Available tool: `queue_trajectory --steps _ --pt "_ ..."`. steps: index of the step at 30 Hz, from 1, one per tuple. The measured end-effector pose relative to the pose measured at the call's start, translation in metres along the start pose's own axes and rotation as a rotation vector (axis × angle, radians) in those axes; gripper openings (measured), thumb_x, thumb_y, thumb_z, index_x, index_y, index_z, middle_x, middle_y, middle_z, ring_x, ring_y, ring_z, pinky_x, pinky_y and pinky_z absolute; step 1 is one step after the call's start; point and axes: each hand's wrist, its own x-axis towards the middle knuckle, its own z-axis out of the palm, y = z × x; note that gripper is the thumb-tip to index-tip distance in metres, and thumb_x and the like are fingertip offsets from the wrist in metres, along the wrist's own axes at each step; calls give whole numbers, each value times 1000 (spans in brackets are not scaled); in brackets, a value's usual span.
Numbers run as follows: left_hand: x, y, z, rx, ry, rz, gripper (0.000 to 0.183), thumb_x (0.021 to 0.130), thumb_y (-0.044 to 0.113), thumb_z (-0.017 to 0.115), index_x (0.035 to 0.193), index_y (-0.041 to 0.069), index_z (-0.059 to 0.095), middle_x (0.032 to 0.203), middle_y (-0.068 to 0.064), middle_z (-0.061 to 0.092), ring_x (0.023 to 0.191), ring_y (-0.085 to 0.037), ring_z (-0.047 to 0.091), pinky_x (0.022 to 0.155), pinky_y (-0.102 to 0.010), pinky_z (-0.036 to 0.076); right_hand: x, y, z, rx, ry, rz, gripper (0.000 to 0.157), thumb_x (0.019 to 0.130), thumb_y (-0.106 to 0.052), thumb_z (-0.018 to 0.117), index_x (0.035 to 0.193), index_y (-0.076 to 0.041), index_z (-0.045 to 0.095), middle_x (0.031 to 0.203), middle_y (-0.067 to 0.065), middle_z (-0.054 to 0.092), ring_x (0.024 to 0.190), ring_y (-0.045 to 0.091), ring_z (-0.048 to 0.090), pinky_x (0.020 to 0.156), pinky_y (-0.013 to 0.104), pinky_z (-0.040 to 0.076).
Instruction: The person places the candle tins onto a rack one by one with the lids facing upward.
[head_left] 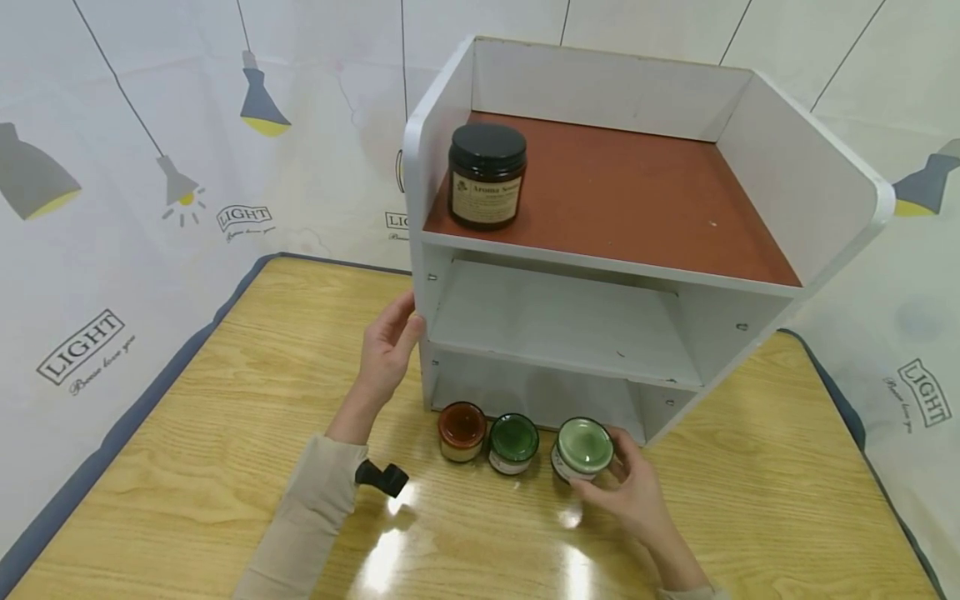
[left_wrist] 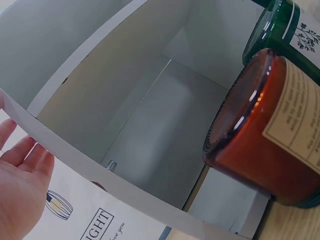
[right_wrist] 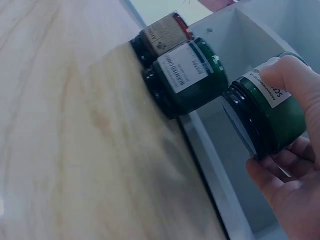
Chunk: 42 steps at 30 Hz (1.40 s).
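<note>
My right hand (head_left: 630, 492) holds a green candle jar (head_left: 585, 446) between thumb and fingers. The jar is bottom up, and in the right wrist view its black lid (right_wrist: 247, 120) faces down, apart from the table. Left of it, a darker green candle jar (head_left: 513, 442) and an amber candle jar (head_left: 462, 429) stand upside down, side by side, before the shelf's bottom opening. My left hand (head_left: 386, 350) rests against the left side panel of the white shelf unit (head_left: 562, 321); its fingers (left_wrist: 32, 155) lie straight along the panel's outer side.
On the unit's reddish-brown top (head_left: 622, 192), a large dark jar (head_left: 487, 179) with a black lid stands upright at the front left corner. Side and back walls rise around that top. The unit stands on a wood-grain table (head_left: 300, 333), with a printed cloth (head_left: 322, 167) behind.
</note>
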Motion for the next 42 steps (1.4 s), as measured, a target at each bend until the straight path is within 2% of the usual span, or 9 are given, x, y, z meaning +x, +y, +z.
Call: queue_trajectory --steps 8,17,21,26,32,36,39,42 --pt "0 0 0 -12 -2 -1 50 98 21 51 132 -14 40 134 -7 51 125 -14 45 100 -28 40 1 -8 -7 28 11 -39 63 61 14 77 117 13 48 111 -7 55 100 4 55 85 18 48" --pt "0 2 0 -3 -9 -4 41 98 7 47 132 -15 39 130 9 52 125 -13 45 101 -27 39 3 -16 -11 47 30 -71 65 59 18 76 118 14 47 113 -5 55 101 6 54 86 18 48" --pt "0 3 0 4 -8 -5 39 98 1 45 133 -15 39 129 12 52 124 -13 45 101 -26 40 5 -21 -13 41 42 -75 67 58 20 75 118 15 46 113 -6 54 101 5 54 86 17 47" --pt "1 3 0 -2 -6 -10 40 98 4 46 133 -15 39 129 10 52 125 -13 45 101 -27 40 6 -30 -16 44 68 -92 67 56 23 74 116 16 46 112 -6 55 101 5 54 87 17 46" --pt "1 3 0 -8 1 -15 45 98 12 49 133 -15 39 132 0 51 125 -15 45 101 -27 40 7 -42 -19 54 92 -123 67 54 26 71 116 18 45 112 -5 55 101 7 54 89 17 45" --pt "1 3 1 -5 3 -23 42 98 7 47 133 -14 39 132 2 51 125 -14 45 101 -28 40 8 -52 -20 84 101 -126 67 54 27 70 115 19 44 112 -2 56 100 8 55 89 17 45" --pt "1 4 1 0 2 -29 40 98 4 46 133 -14 39 131 4 51 125 -14 45 101 -27 39 8 -59 -21 99 110 -120 68 53 28 69 116 15 46 111 -1 56 99 9 55 88 17 46" --pt "1 4 1 0 2 -28 41 98 6 47 133 -14 39 132 -1 51 125 -14 45 101 -28 40 9 -66 -22 122 115 -123 71 53 28 69 118 9 49 112 1 57 99 9 56 88 17 46"
